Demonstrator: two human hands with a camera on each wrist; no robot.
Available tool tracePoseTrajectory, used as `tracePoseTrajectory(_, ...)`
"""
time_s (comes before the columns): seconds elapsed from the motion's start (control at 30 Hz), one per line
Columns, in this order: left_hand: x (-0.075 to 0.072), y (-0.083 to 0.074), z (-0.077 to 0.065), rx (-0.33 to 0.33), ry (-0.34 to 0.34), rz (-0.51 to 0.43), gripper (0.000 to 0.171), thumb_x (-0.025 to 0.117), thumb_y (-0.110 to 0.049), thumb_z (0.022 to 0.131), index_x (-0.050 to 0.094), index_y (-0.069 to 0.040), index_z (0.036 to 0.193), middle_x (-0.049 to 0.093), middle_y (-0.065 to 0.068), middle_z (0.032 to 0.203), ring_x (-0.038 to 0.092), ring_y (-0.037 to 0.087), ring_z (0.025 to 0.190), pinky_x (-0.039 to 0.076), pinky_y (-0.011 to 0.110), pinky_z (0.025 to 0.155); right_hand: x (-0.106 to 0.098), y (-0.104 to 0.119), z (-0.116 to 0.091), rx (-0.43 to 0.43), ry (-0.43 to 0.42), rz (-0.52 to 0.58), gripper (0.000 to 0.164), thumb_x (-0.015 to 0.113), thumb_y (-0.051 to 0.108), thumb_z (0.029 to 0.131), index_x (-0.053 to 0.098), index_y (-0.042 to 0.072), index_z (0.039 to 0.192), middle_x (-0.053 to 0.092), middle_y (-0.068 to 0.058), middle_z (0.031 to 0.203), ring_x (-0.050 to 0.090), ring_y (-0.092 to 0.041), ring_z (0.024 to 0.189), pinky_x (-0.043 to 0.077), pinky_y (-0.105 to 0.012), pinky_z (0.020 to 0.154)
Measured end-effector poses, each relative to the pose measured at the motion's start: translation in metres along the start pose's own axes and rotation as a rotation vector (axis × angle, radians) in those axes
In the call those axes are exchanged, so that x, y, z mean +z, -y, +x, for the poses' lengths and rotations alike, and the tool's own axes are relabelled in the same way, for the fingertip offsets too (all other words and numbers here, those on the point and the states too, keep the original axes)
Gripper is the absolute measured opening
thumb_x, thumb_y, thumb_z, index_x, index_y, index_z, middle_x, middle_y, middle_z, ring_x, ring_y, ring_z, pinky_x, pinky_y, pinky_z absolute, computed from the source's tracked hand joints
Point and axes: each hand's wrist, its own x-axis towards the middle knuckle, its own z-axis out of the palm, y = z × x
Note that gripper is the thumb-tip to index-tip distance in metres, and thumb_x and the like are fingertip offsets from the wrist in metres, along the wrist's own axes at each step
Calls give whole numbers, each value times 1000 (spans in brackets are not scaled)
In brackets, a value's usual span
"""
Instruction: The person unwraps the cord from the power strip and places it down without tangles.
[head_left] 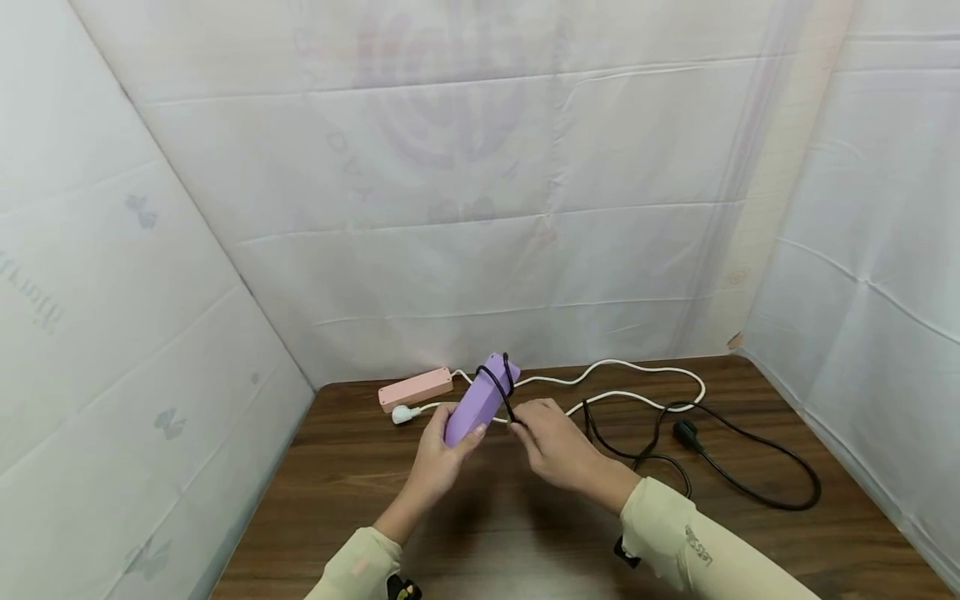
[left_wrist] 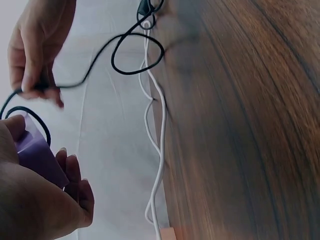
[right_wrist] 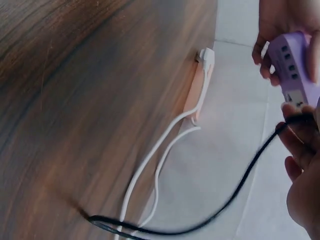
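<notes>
My left hand grips a purple power strip by its lower end, holding it tilted above the table. A black cord loops around the strip's upper end. My right hand pinches that cord just right of the strip. From there the cord trails down to the table, ending in a black plug. In the right wrist view, a row of small ports and a socket show on the side of the purple strip.
A pink power strip lies at the table's back edge. Its white plug rests in front of it, and its white cord runs right, crossing the black cord. Hanging white sheets enclose the wooden table at the back and sides.
</notes>
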Motion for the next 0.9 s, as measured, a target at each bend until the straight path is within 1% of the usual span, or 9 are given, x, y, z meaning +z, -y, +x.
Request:
tracePoseTrajectory(0.1,-5,0,-1,-8,-6,24,39,78,-15,97,59,-1,129,67,23,120,65,16,95,57,27,73,-6,-3,0,10,-59,-54,12,66,4,101,60,11,93,61,4,78,58,-10,74,55,-37,87)
tracePoseTrajectory(0.17,-8,0,-1,-15,-4,40,40,81,-14,94,61,-3,127,68,22,121,65,18,99,56,28,77,-10,-5,1,30,-89,-85,11,65,2,101,61,10,94,62,3,79,60,-12,74,53,-36,81)
tracePoseTrajectory(0.3,-12,2,-1,-2,12,54,43,86,-10,87,64,-6,123,70,18,121,63,18,103,53,28,84,-21,-9,5,73,-141,-123,10,65,1,101,63,9,94,62,2,79,60,-16,73,49,-35,73)
tracePoseTrajectory(0.43,-14,4,-1,6,20,62,45,87,-8,84,64,-7,122,71,16,120,63,17,104,52,28,87,-27,-12,11,151,-165,-131,10,64,2,102,63,7,94,60,1,74,54,-15,66,45,-34,67)
tracePoseTrajectory(0.57,-16,5,0,13,6,77,46,87,-10,86,63,-6,125,70,17,124,64,19,108,53,29,88,-33,-21,12,300,-119,-109,12,59,6,105,65,9,95,60,0,73,55,-18,67,46,-37,68)
tracePoseTrajectory(0.67,-21,5,0,14,-15,105,46,86,-13,89,60,-5,127,68,18,128,64,23,111,54,32,89,-38,-32,8,386,-74,-93,15,56,9,107,65,11,95,62,0,75,57,-20,71,48,-38,70)
tracePoseTrajectory(0.73,-28,7,2,8,-34,142,47,86,-15,90,60,-5,128,67,18,128,65,25,114,54,35,92,-41,-40,4,410,-48,-98,16,55,10,108,65,11,95,63,-1,76,57,-20,72,48,-40,72)
tracePoseTrajectory(0.83,-42,11,4,-14,-59,233,52,87,-18,89,60,-6,132,69,18,129,66,28,116,54,40,96,-46,-52,-4,427,-14,-129,14,56,10,108,64,10,96,63,-2,75,58,-22,73,48,-43,79)
tracePoseTrajectory(0.9,-53,16,6,-33,-65,302,58,88,-20,87,61,-5,136,71,18,130,66,29,118,54,43,99,-51,-62,-11,432,11,-168,13,56,9,108,64,9,98,66,-3,79,63,-24,77,48,-46,85)
